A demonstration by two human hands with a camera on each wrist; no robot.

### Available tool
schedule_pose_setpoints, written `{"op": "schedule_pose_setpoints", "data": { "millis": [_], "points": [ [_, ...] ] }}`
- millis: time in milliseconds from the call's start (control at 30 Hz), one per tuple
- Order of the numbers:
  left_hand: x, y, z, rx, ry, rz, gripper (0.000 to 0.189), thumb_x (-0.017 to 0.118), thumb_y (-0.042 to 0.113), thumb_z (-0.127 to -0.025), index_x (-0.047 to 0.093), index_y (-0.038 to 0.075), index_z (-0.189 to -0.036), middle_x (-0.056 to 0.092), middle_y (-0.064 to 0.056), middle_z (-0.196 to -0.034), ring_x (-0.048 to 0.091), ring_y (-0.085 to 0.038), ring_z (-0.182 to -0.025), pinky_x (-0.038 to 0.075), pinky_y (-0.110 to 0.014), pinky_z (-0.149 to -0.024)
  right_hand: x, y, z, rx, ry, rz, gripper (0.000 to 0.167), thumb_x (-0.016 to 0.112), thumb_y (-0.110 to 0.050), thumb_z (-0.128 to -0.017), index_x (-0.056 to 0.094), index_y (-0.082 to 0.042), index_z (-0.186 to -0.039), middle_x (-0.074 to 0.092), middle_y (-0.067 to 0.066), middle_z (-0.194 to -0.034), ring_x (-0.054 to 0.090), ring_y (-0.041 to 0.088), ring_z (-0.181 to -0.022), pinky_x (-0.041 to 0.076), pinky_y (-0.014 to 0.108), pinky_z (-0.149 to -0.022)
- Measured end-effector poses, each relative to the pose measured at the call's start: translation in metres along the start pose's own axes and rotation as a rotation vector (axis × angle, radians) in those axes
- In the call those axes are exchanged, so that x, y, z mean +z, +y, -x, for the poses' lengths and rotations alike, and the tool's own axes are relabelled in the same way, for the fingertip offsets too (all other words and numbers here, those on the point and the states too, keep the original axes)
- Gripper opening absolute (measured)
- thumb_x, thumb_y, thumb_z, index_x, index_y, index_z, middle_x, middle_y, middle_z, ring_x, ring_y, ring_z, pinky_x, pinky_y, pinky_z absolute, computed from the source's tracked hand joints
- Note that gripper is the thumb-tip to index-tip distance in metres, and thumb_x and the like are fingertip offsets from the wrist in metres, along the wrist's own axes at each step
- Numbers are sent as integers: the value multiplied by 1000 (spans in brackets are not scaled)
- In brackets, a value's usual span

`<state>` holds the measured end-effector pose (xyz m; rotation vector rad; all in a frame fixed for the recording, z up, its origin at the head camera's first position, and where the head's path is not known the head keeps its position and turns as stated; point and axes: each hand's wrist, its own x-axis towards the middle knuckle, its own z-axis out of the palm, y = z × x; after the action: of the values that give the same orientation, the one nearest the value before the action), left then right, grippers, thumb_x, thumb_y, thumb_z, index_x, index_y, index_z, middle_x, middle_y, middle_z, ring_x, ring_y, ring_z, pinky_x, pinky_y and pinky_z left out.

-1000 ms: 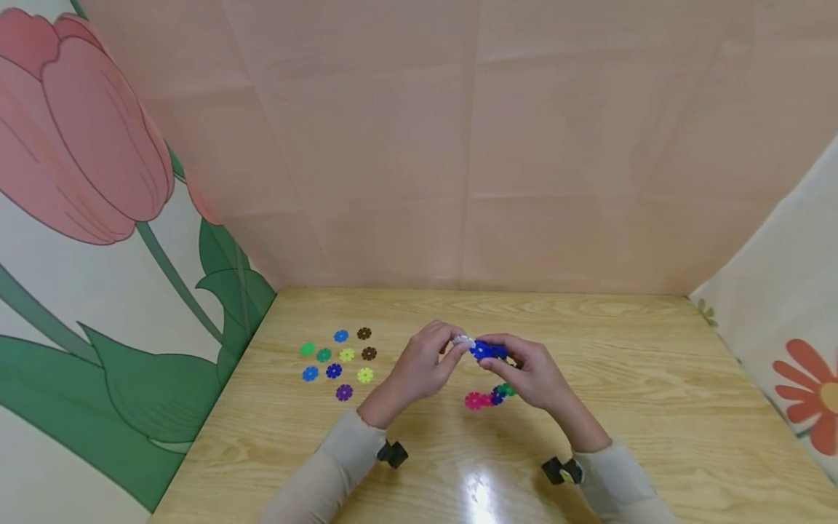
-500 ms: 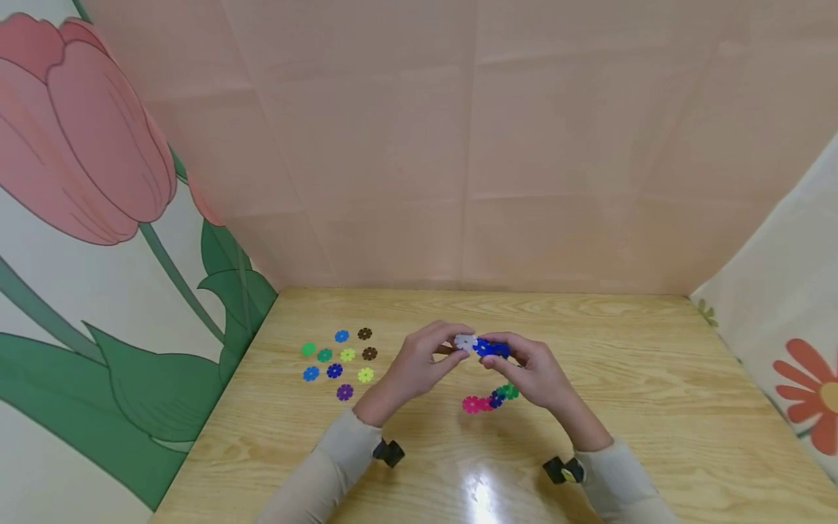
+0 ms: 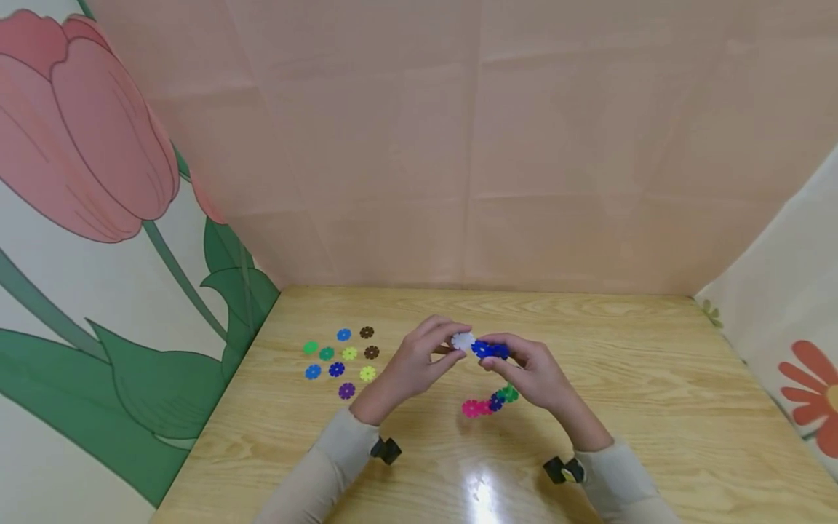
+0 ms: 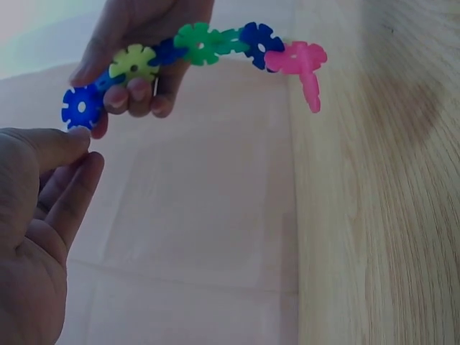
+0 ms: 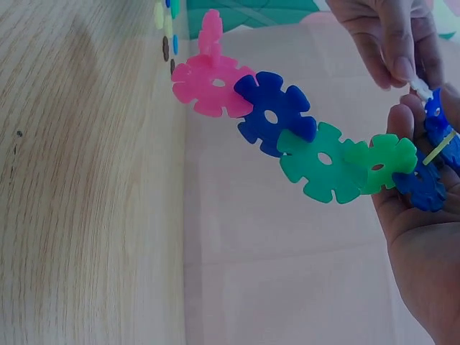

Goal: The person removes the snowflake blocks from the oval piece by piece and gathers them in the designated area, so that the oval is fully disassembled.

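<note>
"What does the head view show?"

"A table (image 3: 655,407), with two hands over its middle. The left hand (image 3: 419,364) pinches a white disc (image 3: 463,341) between thumb and fingers. The right hand (image 3: 535,372) grips a chain (image 3: 489,351) of coloured discs near its blue end, just right of the white one."

"And the rest of the chain?"

"It shows on the near side of the right hand and bends left: green, dark blue, then pink. Ten loose discs (image 3: 337,370) lie on the left of the table — blue, green, yellow, brown and purple. A pinkish cloth (image 3: 458,145) stands at the far edge, a big printed tulip (image 3: 105,138) on the left, a red flower (image 3: 808,397) on the right."

"From the left wrist?"

"The left thumb and fingertips meet by the blue end disc (image 4: 81,107), almost hiding the white disc. The right hand's fingers curl by the yellow-green disc (image 4: 134,63). At the other end, one of the pink discs (image 4: 291,60) sits crosswise to its neighbour."

"And the right wrist?"

"The white disc is edge-on in the left fingertips, right against the chain's blue end — slotted in or only touching, I can't tell. The right hand is partly cut off, the chain running from it."
</note>
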<state>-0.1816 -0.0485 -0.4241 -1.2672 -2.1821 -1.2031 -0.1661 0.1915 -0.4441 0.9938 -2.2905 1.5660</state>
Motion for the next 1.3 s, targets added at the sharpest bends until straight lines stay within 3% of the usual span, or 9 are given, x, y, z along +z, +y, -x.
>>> {"op": "schedule_pose_setpoints", "data": {
  "millis": [333,633,1133,1300],
  "points": [
    [0,-6,3,19,7,-9,36,73,2,-92,64,1,-127,62,-9,-112,67,-14,-91,55,-15,-81,0,0,-2,-53,-33,-29,28,61,9,-96,66,1,-122,73,18,-110,71,10,-93,59,26,-79],
    [-3,-7,2,110,-8,-94,39,74,1,-90,64,0,-128,62,-10,-115,67,-13,-92,52,-11,-83,0,-2,-2,-60,-49,-30,31,61,10,-96,66,1,-125,74,11,-104,69,9,-87,57,26,-71],
    [-9,-8,8,169,29,-209,37,77,7,-90,67,3,-126,64,-5,-108,65,-8,-86,52,-10,-76,0,-4,-3,-66,-84,-59,31,60,9,-97,66,0,-125,74,7,-103,70,18,-83,57,27,-69],
    [-12,-8,9,194,32,-233,38,77,8,-90,67,3,-126,64,-4,-108,64,-8,-85,48,-6,-76,1,-2,-4,-79,-104,-68,31,60,10,-96,65,2,-125,74,9,-100,67,12,-80,55,27,-64]
  ]
}}
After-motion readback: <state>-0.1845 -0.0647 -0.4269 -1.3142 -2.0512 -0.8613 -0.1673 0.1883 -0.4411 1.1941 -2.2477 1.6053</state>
